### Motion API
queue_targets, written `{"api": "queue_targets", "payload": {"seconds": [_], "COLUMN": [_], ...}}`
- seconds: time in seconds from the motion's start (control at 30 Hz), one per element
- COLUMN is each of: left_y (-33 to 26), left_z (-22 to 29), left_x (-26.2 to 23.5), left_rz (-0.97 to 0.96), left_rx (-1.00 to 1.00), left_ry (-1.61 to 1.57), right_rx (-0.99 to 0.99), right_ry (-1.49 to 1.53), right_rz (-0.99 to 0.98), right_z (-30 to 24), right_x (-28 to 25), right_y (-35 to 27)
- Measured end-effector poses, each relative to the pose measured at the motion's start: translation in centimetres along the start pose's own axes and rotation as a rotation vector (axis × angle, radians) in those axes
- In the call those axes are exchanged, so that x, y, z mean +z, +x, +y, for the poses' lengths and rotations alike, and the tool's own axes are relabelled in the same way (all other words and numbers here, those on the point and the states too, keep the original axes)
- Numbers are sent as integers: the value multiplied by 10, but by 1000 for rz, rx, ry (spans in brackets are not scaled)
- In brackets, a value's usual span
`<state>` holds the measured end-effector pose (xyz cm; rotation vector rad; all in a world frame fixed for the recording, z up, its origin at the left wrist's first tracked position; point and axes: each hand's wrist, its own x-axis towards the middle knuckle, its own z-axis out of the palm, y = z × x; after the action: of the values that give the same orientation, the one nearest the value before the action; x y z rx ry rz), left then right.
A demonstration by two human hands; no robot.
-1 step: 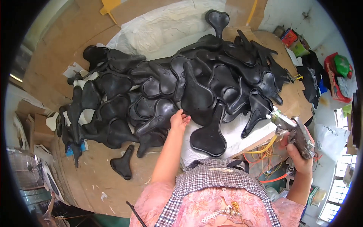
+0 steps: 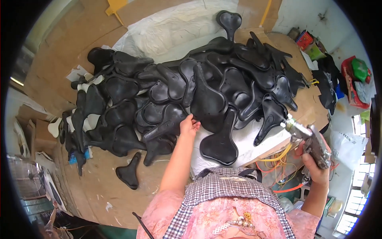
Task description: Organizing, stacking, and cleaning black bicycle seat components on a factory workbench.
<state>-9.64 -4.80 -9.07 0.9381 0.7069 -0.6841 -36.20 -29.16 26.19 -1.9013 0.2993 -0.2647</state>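
Black bicycle saddles lie heaped across the covered table. My left hand is by the edge of a large black saddle in the middle, palm turned up and fingers loosely curled apart. It holds nothing that I can see, and I cannot tell whether its fingertip touches the saddle. On the right, my right hand is wrapped round a stained metal spray gun. The gun's nozzle faces a black saddle at the right end of the heap, with a faint mist between them. Below the middle one lies another saddle.
Brown cardboard covers the near left of the table, with one loose saddle on it. White sheeting lies behind the heap. Tangled hoses hang at the right below the table edge. A red container stands far right.
The spray gun has shifted very slightly down and to the right, still in my right hand. My left hand and the saddles look unmoved.
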Motion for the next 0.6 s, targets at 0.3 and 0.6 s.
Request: {"api": "queue_targets", "payload": {"seconds": [0.3,0.6], "left_y": [-90,-78], "left_z": [32,242], "left_x": [45,4], "left_rz": [-181,-662], "left_rx": [367,933], "left_ry": [120,-566], "right_rx": [-25,59], "right_ry": [-80,20], "right_rz": [-226,-325], "right_z": [16,33], "right_x": [-2,14], "right_y": [8,50]}}
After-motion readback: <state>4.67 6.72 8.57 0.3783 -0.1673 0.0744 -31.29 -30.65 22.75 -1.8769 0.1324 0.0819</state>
